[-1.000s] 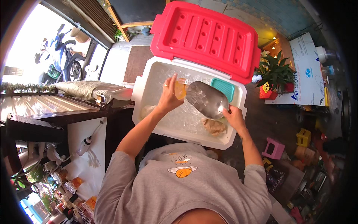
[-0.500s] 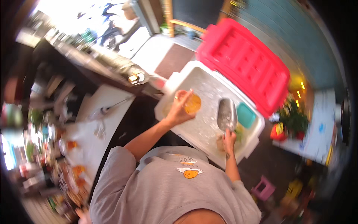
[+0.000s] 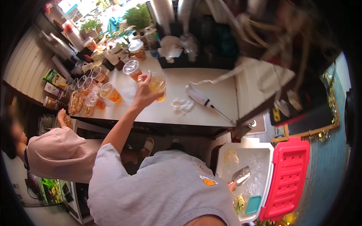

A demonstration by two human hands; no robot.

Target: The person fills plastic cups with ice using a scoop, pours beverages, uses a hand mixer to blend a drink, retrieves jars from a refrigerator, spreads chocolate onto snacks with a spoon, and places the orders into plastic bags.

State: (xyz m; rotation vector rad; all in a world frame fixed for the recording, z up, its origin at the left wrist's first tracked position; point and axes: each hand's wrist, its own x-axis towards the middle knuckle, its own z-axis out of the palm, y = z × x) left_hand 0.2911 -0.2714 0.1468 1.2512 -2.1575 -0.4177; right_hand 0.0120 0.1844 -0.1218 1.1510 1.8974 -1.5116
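My left hand (image 3: pixel 144 92) is closed on a clear plastic cup of orange-yellow drink (image 3: pixel 159 83), held over the white counter (image 3: pixel 203 113). A lidded cup (image 3: pixel 132 69) is just behind it, and other filled cups (image 3: pixel 111 93) stand to its left. My right hand (image 3: pixel 232 185), partly behind my shirt, grips the metal scoop (image 3: pixel 241 174) down in the white cooler (image 3: pixel 266 154) among ice, a teal container (image 3: pixel 253 204) and something leafy. To the right of the cup lie a crumpled white tissue (image 3: pixel 182 107) and a white handheld tool (image 3: pixel 197 95) with a long thin shaft.
A co-worker (image 3: pixel 60 154) in a light pink top is at the left, a hand (image 3: pixel 61 116) at the counter's end. The red lid (image 3: pixel 284 177) lies open right of the cooler. Cup stacks and a dark holder (image 3: pixel 211 52) line the counter's back.
My view has swung from the cooler to the counter. My left hand has carried the cup out from above the ice to over the counter, while my right hand stays with the scoop in the cooler.
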